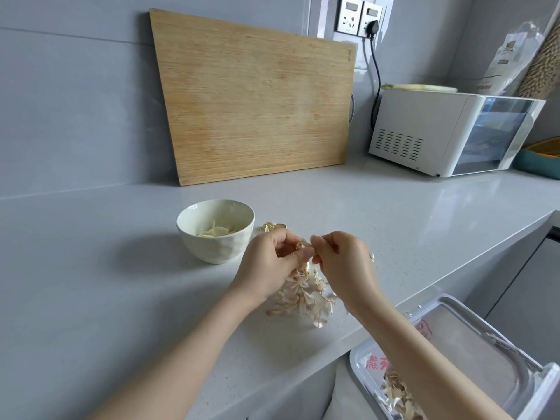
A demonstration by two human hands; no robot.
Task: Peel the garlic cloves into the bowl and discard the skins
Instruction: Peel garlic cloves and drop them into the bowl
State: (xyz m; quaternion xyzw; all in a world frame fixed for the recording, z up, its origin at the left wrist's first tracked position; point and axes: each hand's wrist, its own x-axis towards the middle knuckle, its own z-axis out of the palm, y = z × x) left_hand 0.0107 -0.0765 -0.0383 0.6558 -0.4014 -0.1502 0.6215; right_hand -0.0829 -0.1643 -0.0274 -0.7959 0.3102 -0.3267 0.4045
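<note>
Between both sets of fingertips, above the counter, I note one garlic clove (301, 246). My left hand (272, 263) pinches it with fingers curled; my right hand (344, 262) pinches its end. The skin pile (303, 297) lies directly beneath, and the bowl (218, 251) stands just left.

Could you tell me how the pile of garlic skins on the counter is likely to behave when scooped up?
The skins look thin and papery, so they are probably very light and floppy. Loose ones lie scattered around the pile, so some would likely escape a scoop.
</note>
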